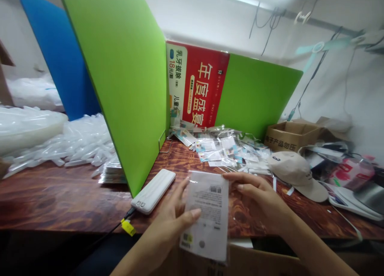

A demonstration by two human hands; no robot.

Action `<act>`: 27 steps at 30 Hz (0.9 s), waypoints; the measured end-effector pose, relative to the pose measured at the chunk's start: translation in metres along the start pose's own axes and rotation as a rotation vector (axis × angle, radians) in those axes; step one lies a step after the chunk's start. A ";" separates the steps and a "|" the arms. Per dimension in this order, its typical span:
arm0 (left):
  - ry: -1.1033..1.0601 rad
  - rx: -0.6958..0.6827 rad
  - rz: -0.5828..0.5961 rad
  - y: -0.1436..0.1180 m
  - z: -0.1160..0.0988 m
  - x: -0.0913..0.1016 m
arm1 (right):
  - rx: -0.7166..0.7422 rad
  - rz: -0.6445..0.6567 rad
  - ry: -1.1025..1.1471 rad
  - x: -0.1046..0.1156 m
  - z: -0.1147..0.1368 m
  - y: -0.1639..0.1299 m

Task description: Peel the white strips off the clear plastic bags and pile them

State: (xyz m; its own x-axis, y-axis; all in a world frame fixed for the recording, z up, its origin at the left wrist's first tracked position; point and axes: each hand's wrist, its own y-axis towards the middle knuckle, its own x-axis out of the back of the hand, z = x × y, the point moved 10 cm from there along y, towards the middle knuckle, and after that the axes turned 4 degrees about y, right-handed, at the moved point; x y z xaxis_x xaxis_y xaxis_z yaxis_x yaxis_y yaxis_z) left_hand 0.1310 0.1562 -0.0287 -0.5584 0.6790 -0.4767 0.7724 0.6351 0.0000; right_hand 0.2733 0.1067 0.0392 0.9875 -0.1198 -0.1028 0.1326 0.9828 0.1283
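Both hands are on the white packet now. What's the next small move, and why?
Probably lay the white packet onto the pile of finished packets behind it: the left hand and right hand hold it by its edges above the table.

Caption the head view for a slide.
Both hands, left and right, hold a clear packet over a wooden desk beside a white power bank.

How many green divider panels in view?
2. One large green panel stands upright left of centre, running toward the table's front edge; a second green panel stands at the back right, beside the red poster. None seem hidden.
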 end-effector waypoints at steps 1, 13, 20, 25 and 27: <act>0.036 0.002 0.050 -0.001 0.001 -0.006 | 0.042 0.000 -0.070 0.000 0.004 0.000; 0.573 0.080 0.246 -0.027 0.019 -0.030 | 0.080 0.270 -0.659 -0.051 -0.006 -0.006; 0.240 -0.092 0.026 -0.004 -0.005 -0.008 | 0.066 -0.167 0.072 0.032 0.035 -0.016; 0.208 -0.124 -0.088 0.007 -0.002 0.009 | 0.252 -0.331 0.286 0.054 0.059 -0.024; 0.330 -0.140 -0.106 0.004 -0.004 0.008 | 0.183 -0.302 0.377 0.046 0.042 -0.016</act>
State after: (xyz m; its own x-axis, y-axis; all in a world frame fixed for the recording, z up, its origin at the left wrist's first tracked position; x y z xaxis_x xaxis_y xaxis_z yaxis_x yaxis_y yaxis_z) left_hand 0.1279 0.1658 -0.0289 -0.7183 0.6744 -0.1710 0.6689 0.7370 0.0965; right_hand 0.3205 0.0799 0.0743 0.8078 -0.3022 -0.5061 0.4531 0.8676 0.2050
